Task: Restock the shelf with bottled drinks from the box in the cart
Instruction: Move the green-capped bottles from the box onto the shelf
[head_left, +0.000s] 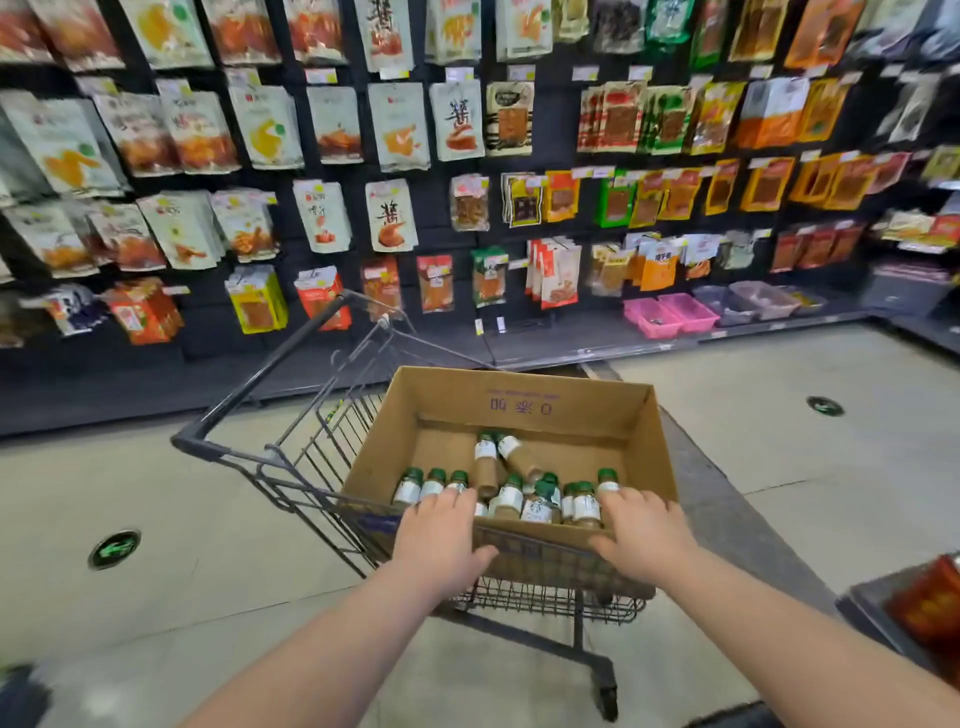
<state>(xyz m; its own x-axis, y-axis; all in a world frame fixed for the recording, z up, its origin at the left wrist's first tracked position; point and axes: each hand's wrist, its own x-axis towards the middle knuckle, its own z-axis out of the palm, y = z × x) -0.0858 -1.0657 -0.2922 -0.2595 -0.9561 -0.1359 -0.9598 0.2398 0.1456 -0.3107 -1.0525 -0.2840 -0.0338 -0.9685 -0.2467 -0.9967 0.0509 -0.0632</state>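
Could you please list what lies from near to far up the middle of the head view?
Left hand and right hand, upright bottles, two lying bottles, far wall of the box, hanging snack packs.

Pale concrete floor (156, 493) below black racks (556, 130) (snack packets (332, 124) hanging).

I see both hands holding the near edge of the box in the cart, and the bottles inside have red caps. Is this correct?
Not quite: the caps are green, not red. The head view shows the left hand and right hand holding the near edge of the box in the cart, with green-capped bottles inside.
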